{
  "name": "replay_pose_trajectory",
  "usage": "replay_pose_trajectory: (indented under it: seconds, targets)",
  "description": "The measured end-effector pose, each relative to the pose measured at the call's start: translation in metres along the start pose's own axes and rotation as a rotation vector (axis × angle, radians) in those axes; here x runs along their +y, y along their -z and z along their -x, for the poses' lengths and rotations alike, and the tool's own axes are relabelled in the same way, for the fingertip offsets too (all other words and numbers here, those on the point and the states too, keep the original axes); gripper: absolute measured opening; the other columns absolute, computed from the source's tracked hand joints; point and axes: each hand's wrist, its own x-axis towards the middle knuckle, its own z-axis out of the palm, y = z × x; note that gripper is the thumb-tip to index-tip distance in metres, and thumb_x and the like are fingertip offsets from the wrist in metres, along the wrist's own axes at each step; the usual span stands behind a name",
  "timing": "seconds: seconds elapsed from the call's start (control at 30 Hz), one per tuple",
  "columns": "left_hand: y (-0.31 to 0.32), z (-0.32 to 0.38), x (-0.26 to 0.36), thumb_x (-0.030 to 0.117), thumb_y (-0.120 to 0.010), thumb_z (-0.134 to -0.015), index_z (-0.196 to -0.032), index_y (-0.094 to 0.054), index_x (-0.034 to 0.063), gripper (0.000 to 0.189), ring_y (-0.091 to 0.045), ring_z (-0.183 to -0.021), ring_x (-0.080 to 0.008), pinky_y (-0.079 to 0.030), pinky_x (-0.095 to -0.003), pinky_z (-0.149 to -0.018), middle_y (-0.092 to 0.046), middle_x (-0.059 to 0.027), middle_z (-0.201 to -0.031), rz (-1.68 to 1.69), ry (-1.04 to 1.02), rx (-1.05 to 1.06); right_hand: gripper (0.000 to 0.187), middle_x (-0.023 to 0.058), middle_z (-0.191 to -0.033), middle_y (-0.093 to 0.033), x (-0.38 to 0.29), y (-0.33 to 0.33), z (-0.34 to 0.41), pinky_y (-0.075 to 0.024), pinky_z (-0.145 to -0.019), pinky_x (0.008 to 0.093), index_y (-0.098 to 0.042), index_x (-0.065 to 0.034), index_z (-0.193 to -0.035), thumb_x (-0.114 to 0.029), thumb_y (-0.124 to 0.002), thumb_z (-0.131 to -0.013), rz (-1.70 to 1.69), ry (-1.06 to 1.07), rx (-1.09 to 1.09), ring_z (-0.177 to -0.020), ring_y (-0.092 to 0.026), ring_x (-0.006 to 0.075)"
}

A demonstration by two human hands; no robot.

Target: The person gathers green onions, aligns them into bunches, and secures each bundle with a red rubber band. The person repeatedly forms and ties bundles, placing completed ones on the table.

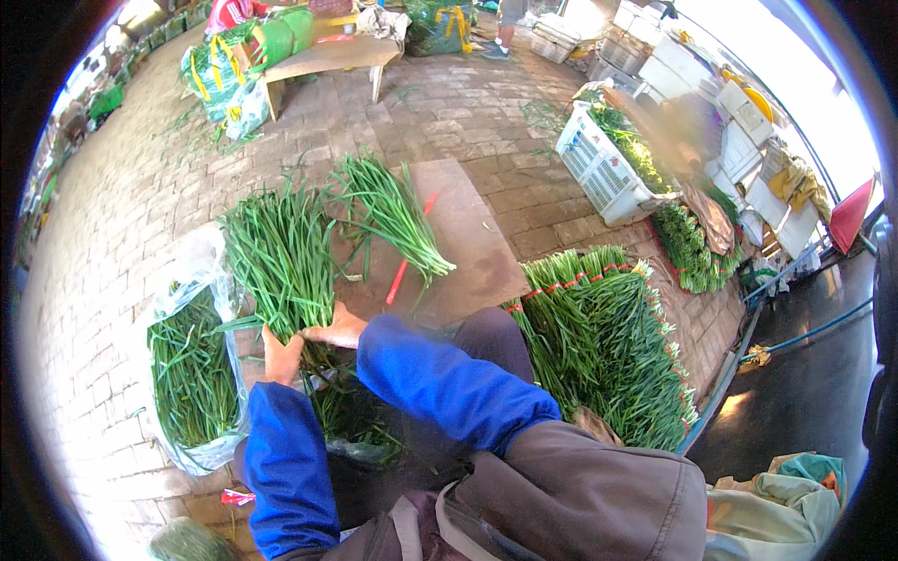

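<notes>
A large bunch of long green leafy stalks, like Chinese chives (284, 256), is held upright between my two hands near its lower end. My left hand (282, 356) grips it from the left and below, thumb up. From the right my right hand (337, 328) closes on the same bunch, close to the left one. A smaller loose bunch (396, 210) lies on a brown board (477, 238), partly over a red strip (397, 282). Darker stalks (344, 414) lie below my hands, partly hidden by them.
An open plastic bag of leaves (193, 372) stands at left. Many bunches tied with red bands (603, 336) are stacked at right. Farther off are a white crate of greens (596, 165), a low wooden table (330, 59), and people, one in red (235, 14) beside the table.
</notes>
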Motion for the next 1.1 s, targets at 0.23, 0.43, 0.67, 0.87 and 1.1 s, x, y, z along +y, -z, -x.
replay_pose_trajectory:
  seconds: [0.23,0.43,0.67,0.87,1.1]
  targets:
    - [-0.006,0.002,-0.009,0.010,-0.069,-0.074,-0.147,-0.029,-0.0096,0.085,-0.054,-0.122,-0.0403,-0.041,-0.0426,-0.107,-0.054,-0.0302,-0.130,-0.181,-0.073,0.124,0.082,0.0240,-0.123,-0.060,0.009,-0.007,0.003,-0.0451,-0.102,0.0391,-0.040,0.0078,-0.140,-0.021,-0.077,-0.074,0.101,-0.201,0.198,-0.115,-0.058,0.0304]
    - [-0.006,0.002,-0.012,0.007,-0.067,-0.072,-0.148,-0.026,-0.0092,0.088,-0.050,-0.126,-0.0445,-0.039,-0.0451,-0.109,-0.051,-0.0325,-0.133,-0.282,-0.060,0.146,0.070,0.0183,-0.120,-0.063,0.021,0.002,-0.009,-0.0439,-0.102,0.0379,-0.052,0.0015,-0.135,-0.013,-0.076,-0.071,0.076,-0.211,0.194,-0.113,-0.058,0.0274]
    - [-0.001,-0.003,-0.017,0.006,-0.070,-0.071,-0.146,-0.030,-0.0077,0.086,-0.050,-0.127,-0.0421,-0.038,-0.0436,-0.110,-0.050,-0.0301,-0.134,-0.291,-0.174,0.124,0.047,0.0077,-0.099,-0.071,-0.042,0.028,0.021,-0.0518,-0.087,0.0360,-0.066,-0.0061,-0.120,-0.006,-0.068,-0.073,-0.118,0.087,0.145,-0.093,-0.065,0.0195]
    - [-0.002,0.004,-0.010,0.012,-0.073,-0.073,-0.143,-0.037,-0.0045,0.080,-0.055,-0.122,-0.0392,-0.044,-0.0433,-0.105,-0.057,-0.0271,-0.130,-0.210,-0.078,0.142,0.032,0.0026,-0.093,-0.070,-0.059,0.052,0.029,-0.0521,-0.073,0.0322,-0.070,-0.0043,-0.109,0.000,-0.065,-0.078,-0.175,-0.128,0.082,-0.082,-0.064,0.0145]
    - [0.003,0.037,0.053,0.023,-0.078,-0.076,-0.148,-0.032,-0.0022,0.089,-0.043,-0.130,-0.0433,-0.034,-0.0475,-0.113,-0.044,-0.0289,-0.140,-0.431,0.044,0.289,0.053,0.0076,-0.117,-0.068,-0.041,0.058,0.024,-0.0473,-0.094,0.0323,-0.058,-0.0025,-0.133,-0.003,-0.069,-0.082,-0.357,-0.259,0.010,-0.107,-0.063,0.0186]
